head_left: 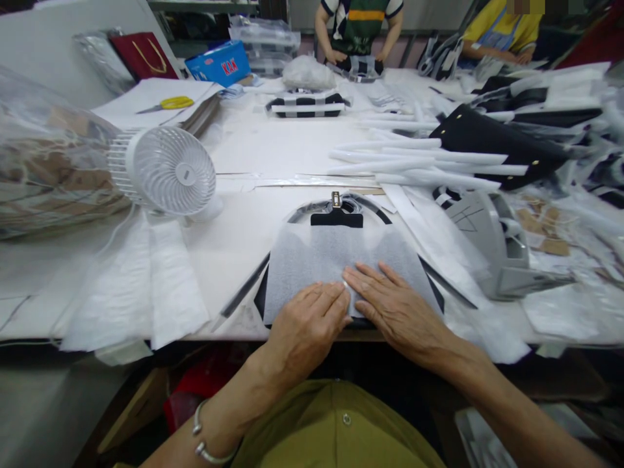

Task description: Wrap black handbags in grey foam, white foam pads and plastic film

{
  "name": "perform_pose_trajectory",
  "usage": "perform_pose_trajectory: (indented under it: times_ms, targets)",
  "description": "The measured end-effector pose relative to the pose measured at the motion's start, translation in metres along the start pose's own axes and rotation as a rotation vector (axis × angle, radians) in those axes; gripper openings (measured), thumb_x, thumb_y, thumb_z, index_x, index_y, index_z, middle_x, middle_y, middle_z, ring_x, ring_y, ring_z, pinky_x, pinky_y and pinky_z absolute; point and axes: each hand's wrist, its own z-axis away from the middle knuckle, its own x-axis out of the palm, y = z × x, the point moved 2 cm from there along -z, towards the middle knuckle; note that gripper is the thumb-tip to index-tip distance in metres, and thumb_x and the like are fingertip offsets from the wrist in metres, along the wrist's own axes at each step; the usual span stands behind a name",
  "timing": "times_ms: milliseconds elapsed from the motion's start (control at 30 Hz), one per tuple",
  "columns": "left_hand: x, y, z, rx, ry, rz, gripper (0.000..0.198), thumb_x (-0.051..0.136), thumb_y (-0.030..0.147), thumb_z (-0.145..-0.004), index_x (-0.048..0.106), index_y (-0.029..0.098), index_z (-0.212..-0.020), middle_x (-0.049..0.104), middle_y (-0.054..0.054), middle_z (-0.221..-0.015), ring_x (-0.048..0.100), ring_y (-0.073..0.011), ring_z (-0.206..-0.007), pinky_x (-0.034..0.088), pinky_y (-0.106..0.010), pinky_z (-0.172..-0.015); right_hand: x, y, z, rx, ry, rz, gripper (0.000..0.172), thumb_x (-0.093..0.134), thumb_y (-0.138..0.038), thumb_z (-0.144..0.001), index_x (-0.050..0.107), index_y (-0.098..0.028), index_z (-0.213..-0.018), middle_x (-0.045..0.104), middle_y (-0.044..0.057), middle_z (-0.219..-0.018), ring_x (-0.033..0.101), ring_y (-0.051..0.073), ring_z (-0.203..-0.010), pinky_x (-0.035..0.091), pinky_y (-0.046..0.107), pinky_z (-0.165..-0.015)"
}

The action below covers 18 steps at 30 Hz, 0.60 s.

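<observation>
A black bag (pixel 260 300) lies flat at the table's front edge, covered by a grey-white sheet (pixel 302 257). At its top stick out a black flap with a metal clasp (pixel 336 199) and a wrapped, curved handle (pixel 373 207). My left hand (pixel 312 318) rests on the sheet's lower middle, fingers bent and pressed together; what they hold, if anything, is hidden. Beside it my right hand (pixel 390 305) lies flat on the sheet, fingers spread, its fingertips near the left hand's. A tiny white spot shows between the two hands, too small to name.
A white fan (pixel 170 172) stands at left, near yellow-handled scissors (pixel 170 104) on stacked card. White tubes (pixel 419 159) and a black piece with studs (pixel 492 140) lie at right. A grey tape dispenser (pixel 487 240) sits nearer. Two people work across the table.
</observation>
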Motion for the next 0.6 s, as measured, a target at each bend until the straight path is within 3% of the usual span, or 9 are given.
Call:
perform_pose_trajectory:
  times_ms: [233, 600]
  targets:
    - [0.004, -0.005, 0.006, -0.037, -0.088, 0.043, 0.046, 0.050, 0.042, -0.099, 0.049, 0.015, -0.136, 0.062, -0.014, -0.131, 0.061, -0.0244, -0.119, 0.051, -0.040, -0.103, 0.000, 0.003, 0.002, -0.006, 0.068, -0.093, 0.047, 0.043, -0.025, -0.101, 0.042, -0.024, -0.149, 0.053, 0.006, -0.147, 0.038, 0.023, -0.143, 0.031, 0.055, -0.119]
    - [-0.007, -0.007, -0.009, -0.003, -0.169, 0.060, 0.043, 0.050, 0.038, -0.099, 0.054, 0.010, -0.131, 0.062, -0.015, -0.133, 0.054, -0.0236, -0.130, 0.050, -0.039, -0.107, -0.001, 0.010, 0.008, -0.036, 0.147, -0.203, 0.045, 0.052, -0.024, -0.097, 0.051, -0.023, -0.142, 0.059, 0.006, -0.141, 0.044, 0.026, -0.139, 0.030, 0.056, -0.119]
